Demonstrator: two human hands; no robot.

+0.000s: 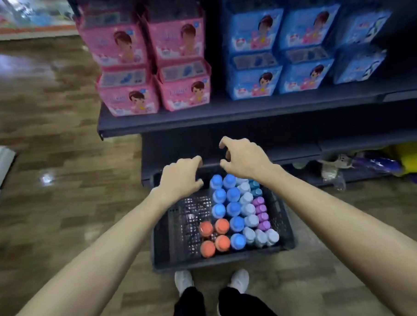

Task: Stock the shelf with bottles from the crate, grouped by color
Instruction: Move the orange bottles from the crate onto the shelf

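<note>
Camera set-up, one view only: you are wearing a single wide-angle camera on your head, and it is looking forward and steeply down. It is sitting above your own white shoes [210, 280], which are showing at the bottom edge, with both forearms running up from the lower corners toward the middle. The dark crate [221, 258] on the floor is lying directly below centre, fairly near. The shelf [224, 114] edge is crossing the upper half, and the lens is facing it almost square, slightly from the left. The wood-pattern floor [46, 141] is filling the left side. Straight lines are bowing toward the edges. There being no second view, nothing is shared.
</note>
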